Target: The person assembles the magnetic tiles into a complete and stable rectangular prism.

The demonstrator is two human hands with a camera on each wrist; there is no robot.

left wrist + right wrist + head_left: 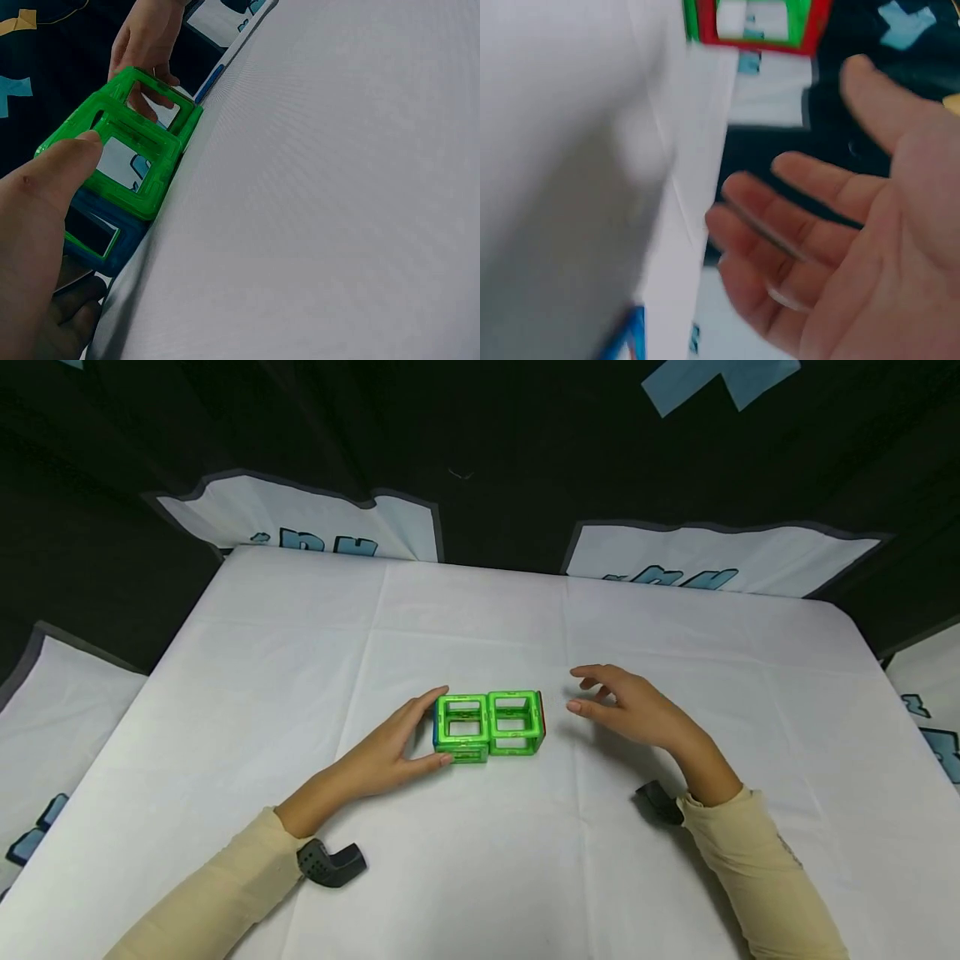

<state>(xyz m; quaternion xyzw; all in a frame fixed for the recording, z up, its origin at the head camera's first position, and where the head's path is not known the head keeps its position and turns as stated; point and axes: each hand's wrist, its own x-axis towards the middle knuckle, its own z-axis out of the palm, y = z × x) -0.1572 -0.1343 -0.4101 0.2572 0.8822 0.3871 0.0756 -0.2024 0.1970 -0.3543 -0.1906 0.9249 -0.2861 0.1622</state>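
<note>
Two green magnetic-tile cubes stand side by side on the white table. My left hand (386,756) holds the left cube (462,741), thumb on its near side and index finger at the far left corner. A blue tile (127,244) forms this cube's outer side in the left wrist view. The right cube (513,733) touches the left one and has a red tile (705,19) on its right side. Apart from the cubes, to their right, my right hand (637,706) hovers over the cloth, fingers loosely bent and holding nothing.
White cloth covers the table (465,877), with fold creases across it. Black fabric (495,460) with white and blue patches hangs beyond the far edge. A black device sits at the left wrist (332,865) and another at the right wrist (660,802).
</note>
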